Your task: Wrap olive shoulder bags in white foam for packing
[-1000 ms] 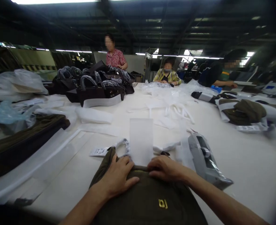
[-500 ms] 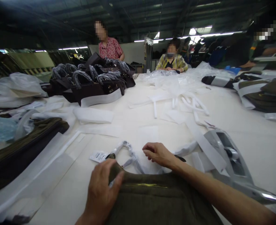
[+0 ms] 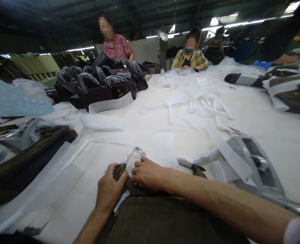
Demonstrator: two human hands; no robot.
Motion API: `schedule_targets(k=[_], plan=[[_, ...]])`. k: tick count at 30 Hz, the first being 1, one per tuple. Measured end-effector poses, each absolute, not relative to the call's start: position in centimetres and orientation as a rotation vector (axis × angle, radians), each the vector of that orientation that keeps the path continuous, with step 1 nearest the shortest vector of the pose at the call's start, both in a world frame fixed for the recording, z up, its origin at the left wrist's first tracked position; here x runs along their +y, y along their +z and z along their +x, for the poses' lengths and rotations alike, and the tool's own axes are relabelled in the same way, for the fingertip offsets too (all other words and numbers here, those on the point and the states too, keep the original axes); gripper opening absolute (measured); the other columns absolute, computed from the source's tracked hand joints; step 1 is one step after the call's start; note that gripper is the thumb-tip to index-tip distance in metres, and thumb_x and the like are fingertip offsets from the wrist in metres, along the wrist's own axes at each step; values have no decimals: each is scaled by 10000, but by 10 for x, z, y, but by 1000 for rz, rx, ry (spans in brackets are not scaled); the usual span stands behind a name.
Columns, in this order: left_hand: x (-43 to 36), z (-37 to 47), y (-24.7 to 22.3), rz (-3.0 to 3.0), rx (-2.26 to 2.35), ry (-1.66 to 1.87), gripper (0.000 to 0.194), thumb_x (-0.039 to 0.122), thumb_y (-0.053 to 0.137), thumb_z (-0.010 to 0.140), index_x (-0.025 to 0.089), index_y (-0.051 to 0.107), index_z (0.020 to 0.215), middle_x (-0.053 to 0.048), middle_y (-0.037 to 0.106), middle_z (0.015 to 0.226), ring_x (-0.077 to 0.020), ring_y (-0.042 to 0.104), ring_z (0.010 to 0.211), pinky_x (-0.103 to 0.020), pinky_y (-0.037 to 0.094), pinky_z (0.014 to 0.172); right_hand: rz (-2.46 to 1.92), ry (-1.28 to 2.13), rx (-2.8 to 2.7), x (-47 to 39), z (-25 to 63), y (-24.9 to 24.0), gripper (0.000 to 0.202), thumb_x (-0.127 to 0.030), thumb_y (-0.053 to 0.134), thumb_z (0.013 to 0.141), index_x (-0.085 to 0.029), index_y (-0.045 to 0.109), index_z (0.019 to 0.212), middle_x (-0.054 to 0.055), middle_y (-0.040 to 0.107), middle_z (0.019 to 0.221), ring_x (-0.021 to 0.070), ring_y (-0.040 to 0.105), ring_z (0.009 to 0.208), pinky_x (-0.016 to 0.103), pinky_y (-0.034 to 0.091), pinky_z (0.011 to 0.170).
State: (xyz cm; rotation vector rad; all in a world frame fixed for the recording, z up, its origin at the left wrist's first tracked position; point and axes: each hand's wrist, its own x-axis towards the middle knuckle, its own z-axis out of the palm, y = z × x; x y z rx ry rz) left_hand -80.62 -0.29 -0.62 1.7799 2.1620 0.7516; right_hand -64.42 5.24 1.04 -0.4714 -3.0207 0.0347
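Note:
A dark olive fabric bag with a brass zipper lies in front of me at the table's near edge. My left hand is closed on the bag's upper left corner, thumb on the near side. Beside it, my right hand has its fingers curled at the bag's top edge, close to the base of the handle; what lies in its fingertips is hidden. The handle is wrapped in clear plastic and arches away beyond both hands. A small wrapped zipper pull hangs below my left hand.
A grey tape dispenser stands at right, near white foam strips. Another olive bag lies at left. Dark brown handbags are grouped farther back. Two people are across the table, with plastic bags before one.
My right hand has moved left and down to the bag's upper left edge, its fingers now curled. My left hand has closed on the corner. At far left, blue plastic has risen.

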Motion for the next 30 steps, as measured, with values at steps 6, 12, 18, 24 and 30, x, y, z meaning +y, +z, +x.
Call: schedule_targets(k=[6,12,18,24,30], plan=[[-6,-814,-11,1976,2163,820,300,423,504,757,217,518,975,9,627,747,-174,616,669,-252,471,681,-364,-85,-3171,43,-545,36,140,-242,558,811,-191,559,680,12,576,731,168,443,737,317,280,611],[-2,-814,-23,2219,2063,770,278,392,473,791,214,492,1003,-12,635,838,-165,616,719,-248,470,703,-670,-22,-3307,52,-449,40,149,-168,513,833,-187,569,696,34,577,735,160,465,742,320,273,641],[8,-800,10,2527,2162,396,442,392,437,835,157,405,1208,-158,496,1194,-313,492,1054,-443,423,804,-1038,78,-3218,35,-460,47,149,-121,484,813,-168,610,749,65,599,757,185,519,757,325,318,678],[-12,-747,32,2531,1475,185,349,402,395,871,216,443,1163,-81,542,1151,-243,449,1111,-527,246,981,-1054,813,-2837,20,-521,40,312,-335,456,844,-164,563,1082,80,629,929,179,574,830,262,397,690],[-18,-741,17,2588,1209,237,186,340,483,841,182,537,921,-53,548,853,-200,517,822,-387,411,767,-910,1087,-2737,22,-544,37,211,-266,579,735,-153,617,909,36,615,800,144,543,713,232,385,635]])
